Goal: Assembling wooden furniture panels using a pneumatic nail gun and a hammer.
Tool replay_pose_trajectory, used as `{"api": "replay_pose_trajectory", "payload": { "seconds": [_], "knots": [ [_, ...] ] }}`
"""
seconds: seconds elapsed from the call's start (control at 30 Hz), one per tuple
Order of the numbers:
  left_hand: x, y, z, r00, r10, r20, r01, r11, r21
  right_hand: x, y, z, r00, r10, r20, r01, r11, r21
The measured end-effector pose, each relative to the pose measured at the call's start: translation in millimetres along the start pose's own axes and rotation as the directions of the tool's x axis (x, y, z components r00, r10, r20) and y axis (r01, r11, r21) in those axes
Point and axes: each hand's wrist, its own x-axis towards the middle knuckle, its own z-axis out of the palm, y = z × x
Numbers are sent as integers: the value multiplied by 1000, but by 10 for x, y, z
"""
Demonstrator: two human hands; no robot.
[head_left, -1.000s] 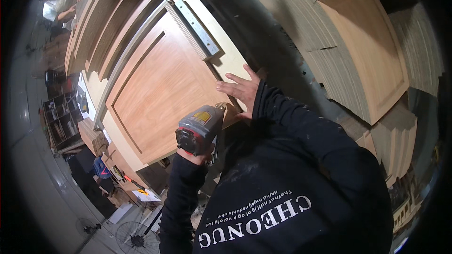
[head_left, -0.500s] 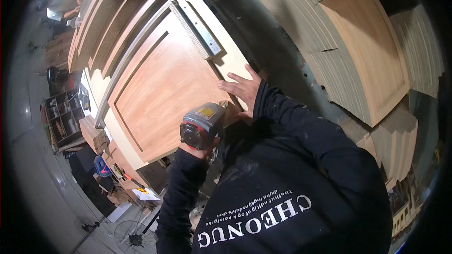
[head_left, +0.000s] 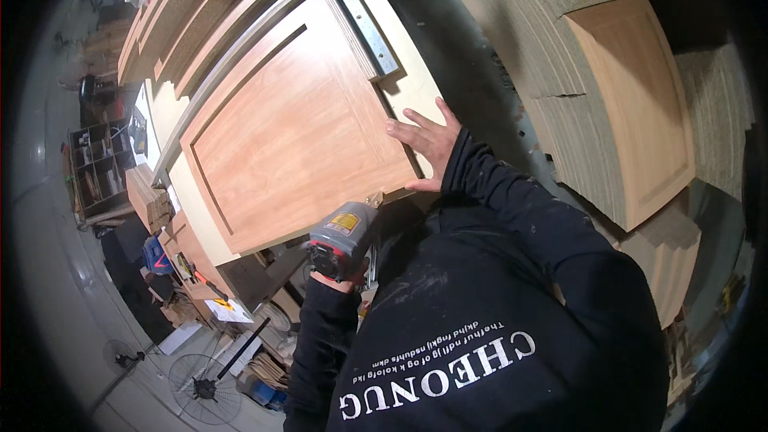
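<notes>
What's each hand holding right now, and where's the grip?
Left hand grips the grey power tool by its handle; right hand holds nothing, lying flat on the wooden panel.

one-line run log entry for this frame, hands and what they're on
left hand: grips grey power tool, nose at panel edge | right hand: flat on orange-brown wooden door panel | metal bracket along panel's far edge

Label (head_left: 346, 222): small yellow rectangle on the grey body of the power tool, centre. Sign or sheet (head_left: 226, 310): white paper with a yellow mark, lying at lower left. Print (head_left: 436, 376): white lettering on the black sweatshirt, bottom centre.
</notes>
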Motion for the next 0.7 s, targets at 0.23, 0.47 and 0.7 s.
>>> {"api": "replay_pose_trajectory", "payload": {
  "seconds": [0.23,0.47,0.7],
  "knots": [
    [192,197,-13,719,695,-13,-590,620,517,-22,-4,2,1000,0,-7,-1,1000,-14],
    [50,204,14,995,-90,30,89,996,20,-7,-26,-42,1000,-3,-5,3,999,-40],
    [93,146,-25,964,250,90,-265,879,396,8,-54,-81,999,-7,-37,8,1000,12]
  ]
}}
